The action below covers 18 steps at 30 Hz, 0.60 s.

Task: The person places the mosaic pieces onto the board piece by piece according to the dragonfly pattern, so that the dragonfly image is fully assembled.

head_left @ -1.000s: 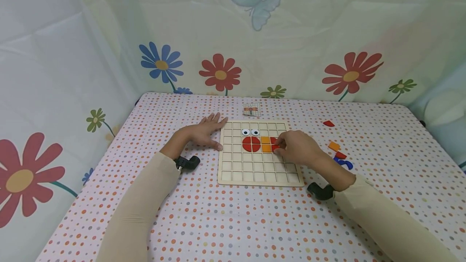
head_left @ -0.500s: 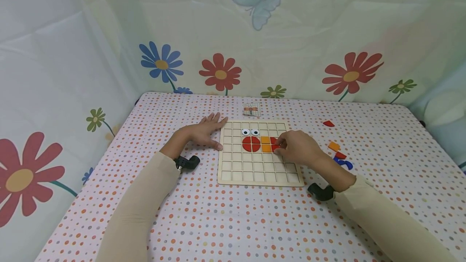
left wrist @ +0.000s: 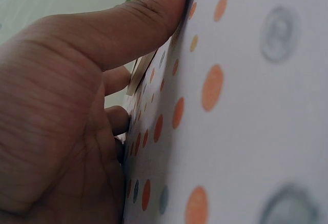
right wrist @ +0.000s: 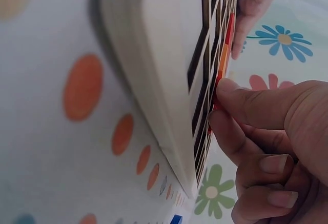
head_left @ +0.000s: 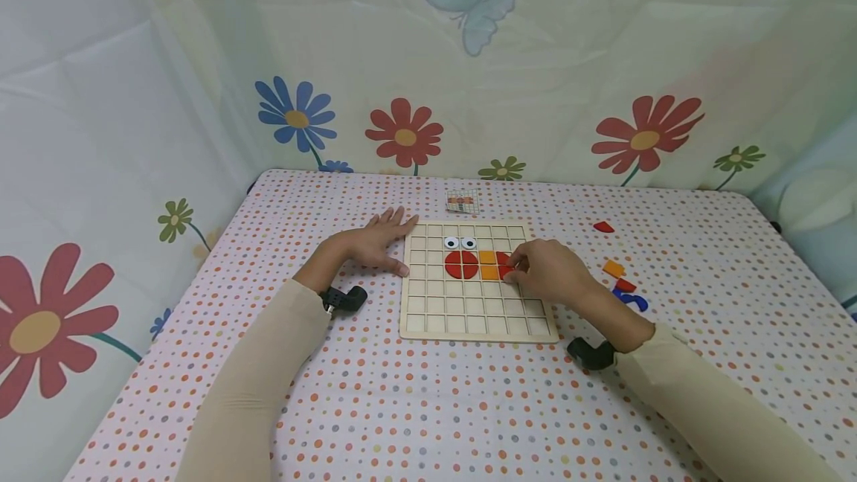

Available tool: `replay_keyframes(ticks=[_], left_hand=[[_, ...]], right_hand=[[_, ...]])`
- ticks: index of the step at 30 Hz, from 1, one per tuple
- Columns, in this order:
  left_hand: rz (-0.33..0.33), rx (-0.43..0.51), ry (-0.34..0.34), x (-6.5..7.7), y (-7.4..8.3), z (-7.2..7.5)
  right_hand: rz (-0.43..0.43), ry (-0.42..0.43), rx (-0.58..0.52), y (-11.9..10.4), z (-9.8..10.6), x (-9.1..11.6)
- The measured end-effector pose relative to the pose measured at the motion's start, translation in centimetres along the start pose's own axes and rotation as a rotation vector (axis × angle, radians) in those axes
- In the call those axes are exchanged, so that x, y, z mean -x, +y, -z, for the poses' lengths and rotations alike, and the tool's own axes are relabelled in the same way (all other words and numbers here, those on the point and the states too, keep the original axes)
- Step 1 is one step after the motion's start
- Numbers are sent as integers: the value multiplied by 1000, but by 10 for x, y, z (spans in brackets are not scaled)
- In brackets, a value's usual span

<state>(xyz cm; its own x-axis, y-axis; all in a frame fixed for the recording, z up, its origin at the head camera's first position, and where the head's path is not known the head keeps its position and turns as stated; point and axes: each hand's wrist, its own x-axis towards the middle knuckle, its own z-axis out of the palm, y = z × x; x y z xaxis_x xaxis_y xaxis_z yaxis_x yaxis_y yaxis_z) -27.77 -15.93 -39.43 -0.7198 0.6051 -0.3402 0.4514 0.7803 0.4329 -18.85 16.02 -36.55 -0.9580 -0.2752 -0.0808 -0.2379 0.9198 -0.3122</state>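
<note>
A wooden grid board (head_left: 445,326) lies on the dotted tablecloth. My left hand (head_left: 378,244) rests at its left edge with spread fingers; in the left wrist view the thumb (left wrist: 148,19) reaches the board's side. My right hand (head_left: 552,270) is over the board's right side, thumb and forefinger pinching a red quarter-circle piece (head_left: 503,268), partly hidden by the fingertips. Left of it in the grid sit orange square pieces (head_left: 489,272), a red circle made of quarter pieces (head_left: 454,266), and two googly-eye pieces (head_left: 451,243).
Right of the board lie a loose red piece (head_left: 604,227), an orange piece (head_left: 614,268), another red piece (head_left: 626,285) and blue curved pieces (head_left: 636,301). Behind the board is a small picture card (head_left: 463,201). A flowered curtain (head_left: 535,80) hangs behind the table.
</note>
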Motion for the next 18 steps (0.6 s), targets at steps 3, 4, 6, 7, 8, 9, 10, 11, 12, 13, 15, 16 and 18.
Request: replay_keyframes(ticks=[3,4,6,7,8,9,10,11,12,13,15,16,18], left_hand=[[-2,1,0,0,0,0],[-1,2,1,0,0,0],[2,6,2,0,0,0],[3,5,3,-1,0,0],[6,5,3,-1,1,0],[9,5,3,-1,1,0],[10,4,3,-1,1,0],[11,3,4,-1,1,0],[11,1,4,-1,1,0],[11,-1,5,-1,0,0],[10,-1,6,-1,0,-1],[9,-5,7,-1,0,-1],[8,-9,6,-1,0,-1]], right_hand=[[-3,0,-1,0,0,0],[-3,-1,0,0,0,0],[-1,1,4,0,0,0],[-1,2,6,0,0,0],[0,2,6,0,0,0],[1,2,8,-1,0,0],[3,1,9,0,0,0],[3,1,9,0,0,0],[4,0,9,0,0,0],[2,-1,10,0,0,0],[1,0,10,0,0,0],[1,0,11,0,0,0],[2,3,12,-1,0,0]])
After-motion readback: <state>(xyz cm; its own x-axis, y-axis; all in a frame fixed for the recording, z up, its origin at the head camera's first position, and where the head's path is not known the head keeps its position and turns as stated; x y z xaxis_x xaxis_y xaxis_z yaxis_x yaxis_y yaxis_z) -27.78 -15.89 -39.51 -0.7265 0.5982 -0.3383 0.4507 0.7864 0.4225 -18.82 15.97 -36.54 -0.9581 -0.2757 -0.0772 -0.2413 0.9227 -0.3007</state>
